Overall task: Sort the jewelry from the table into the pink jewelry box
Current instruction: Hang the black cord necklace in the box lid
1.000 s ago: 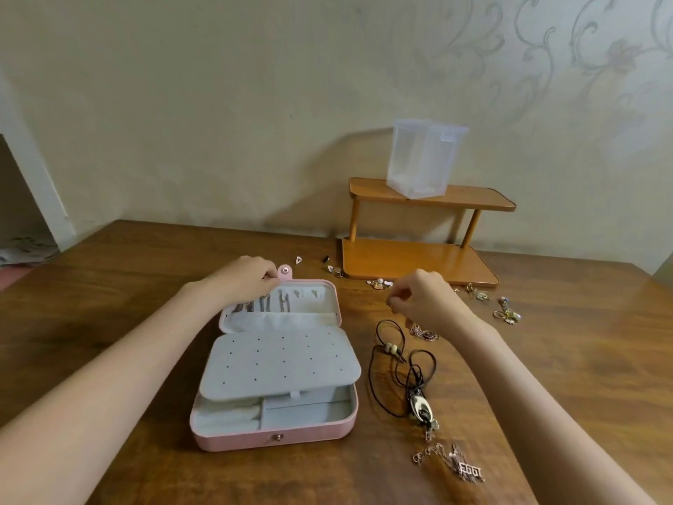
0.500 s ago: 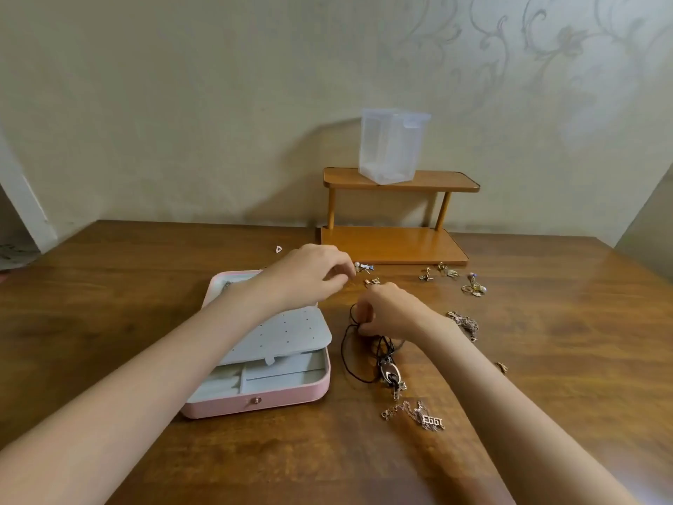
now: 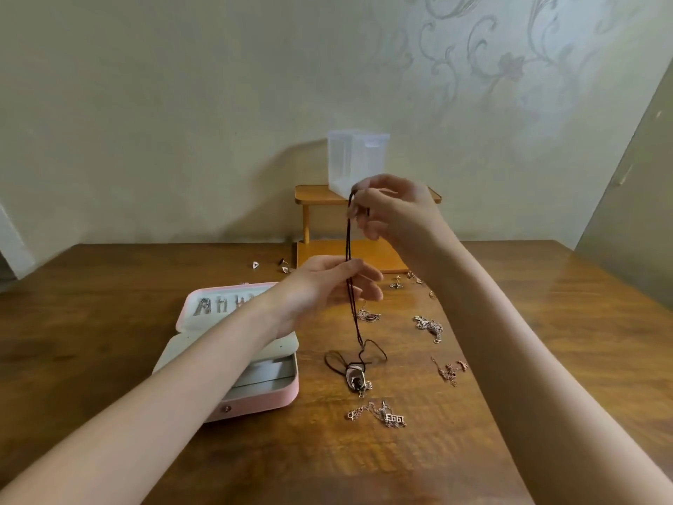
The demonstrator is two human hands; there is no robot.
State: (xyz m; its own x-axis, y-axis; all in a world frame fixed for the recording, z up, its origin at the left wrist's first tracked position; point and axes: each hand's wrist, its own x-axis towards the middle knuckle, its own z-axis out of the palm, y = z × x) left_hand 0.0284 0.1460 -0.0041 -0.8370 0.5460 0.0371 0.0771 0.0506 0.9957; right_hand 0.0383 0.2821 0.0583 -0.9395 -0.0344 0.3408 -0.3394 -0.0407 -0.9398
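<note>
The pink jewelry box [image 3: 260,399] lies open on the left of the wooden table, its grey tray half hidden by my left forearm. Several pieces hang in its lid [image 3: 218,305]. My right hand [image 3: 391,209] is raised and pinches the top of a black cord necklace [image 3: 350,249]. The cord hangs down to its oval pendant [image 3: 355,379], which still rests on the table. My left hand [image 3: 324,287] is lower, with the cord running between its thumb and fingers.
Loose jewelry lies right of the box: a gold chain with number charm [image 3: 386,418], another chain [image 3: 449,371], a cluster piece [image 3: 429,328] and small earrings [image 3: 395,284]. At the back stands a two-tier wooden shelf [image 3: 349,255] with a clear plastic container [image 3: 357,162] on top.
My right hand has lifted the black cord up from the table. My left hand has left the box and come across to the hanging cord.
</note>
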